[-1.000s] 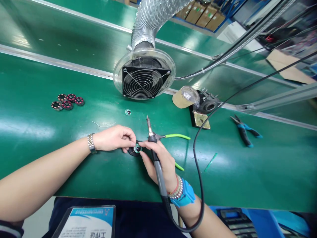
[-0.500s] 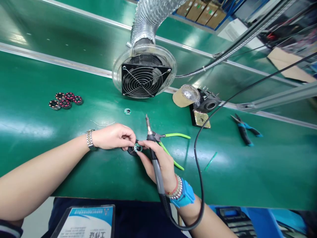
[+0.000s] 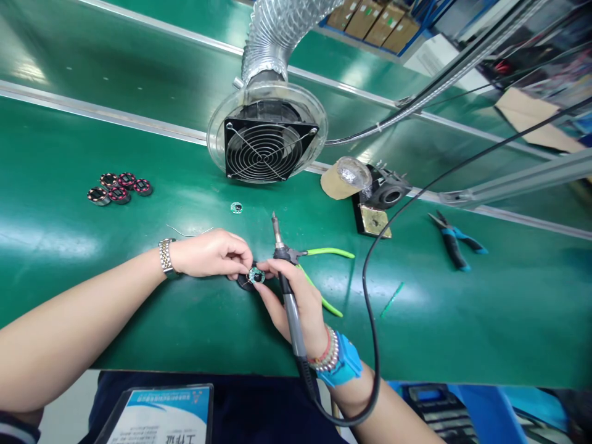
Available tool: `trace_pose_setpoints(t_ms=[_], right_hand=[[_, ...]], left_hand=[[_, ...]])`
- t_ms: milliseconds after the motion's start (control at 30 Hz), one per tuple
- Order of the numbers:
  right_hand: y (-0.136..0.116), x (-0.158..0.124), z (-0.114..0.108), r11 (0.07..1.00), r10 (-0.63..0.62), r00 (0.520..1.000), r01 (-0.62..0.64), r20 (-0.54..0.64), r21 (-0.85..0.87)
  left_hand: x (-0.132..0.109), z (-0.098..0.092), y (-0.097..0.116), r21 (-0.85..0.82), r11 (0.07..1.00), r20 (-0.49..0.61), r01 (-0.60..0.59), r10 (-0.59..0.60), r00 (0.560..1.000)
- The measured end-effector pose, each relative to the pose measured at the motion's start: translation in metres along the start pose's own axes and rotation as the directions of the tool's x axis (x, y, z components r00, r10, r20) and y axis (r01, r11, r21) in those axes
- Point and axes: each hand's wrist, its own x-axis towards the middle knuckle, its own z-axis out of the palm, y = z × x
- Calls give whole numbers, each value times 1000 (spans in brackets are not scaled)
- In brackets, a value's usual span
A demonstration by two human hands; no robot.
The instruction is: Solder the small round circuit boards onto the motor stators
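Circuit boards (image 3: 256,277), two; hands (image 3: 213,254), two; soldering iron (image 3: 293,324), one

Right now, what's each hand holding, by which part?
Right hand: slim grey soldering iron by its handle; round green circuit board by its rim. Left hand: cannot be told.

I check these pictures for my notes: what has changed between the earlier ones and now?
Only a little. The right hand has shifted slightly left, so more of the green-handled pliers shows beside it. Nothing was visibly taken hold of or let go: the soldering iron stays in that hand, the left hand is still at the small circuit board, and the pliers lie unmoved.
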Motion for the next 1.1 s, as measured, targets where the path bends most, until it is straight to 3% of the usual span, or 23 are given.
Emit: trace_pose_setpoints(t_ms=[433, 700, 933, 1100], right_hand=[[2, -1, 1, 1000, 4, 1000, -4, 10, -10], [-2, 0, -7, 999, 1, 1000, -1, 3, -52], [-9, -4, -22, 996, -84, 991, 82, -102, -28], [-8, -9, -36, 976, -206, 973, 197, -108, -90]], left_hand=[[-1, 0, 4, 144, 983, 26, -117, 115, 993], [-2, 1, 5, 187, 974, 1, -127, 129, 992], [-2, 2, 6, 187, 973, -30, -133, 141, 990], [-2, 3, 6, 177, 977, -62, -116, 129, 990]])
